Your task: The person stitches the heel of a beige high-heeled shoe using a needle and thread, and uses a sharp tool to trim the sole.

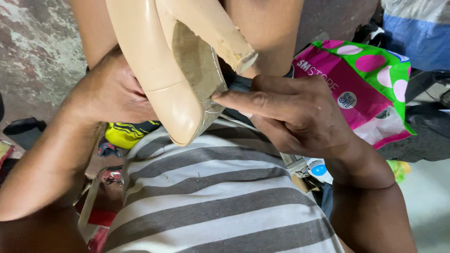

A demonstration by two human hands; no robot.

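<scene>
I have the beige high-heeled shoe (164,70) up in the air close to my chest, sole turned toward me, toe pointing down over my striped shirt (211,187); nothing carries it, no bench is in view, so it hangs on my grip alone. My left hand (110,91) is closed around the upper from the far side, fingers wrapped out of sight behind the shoe. My right hand (290,112) is loosely curled, its forefinger stretched out and pressing on the edge of the worn sole (197,61) near the toe, where a thin pale rim seems to stand off from the upper. The risk, as I judge it, lies right there: if I push too hard or at a slant, the loose edge could peel further or the finger could skid off the smooth upper. The heel (220,33) looks chipped at its tip, so a knock against my arm could break more away. If the left grip slackens, the shoe drops into my lap. Behind my right wrist lies a pink and green plastic bag (370,79), well apart from the work, with some clutter on the floor (37,51) I cannot identify.
</scene>
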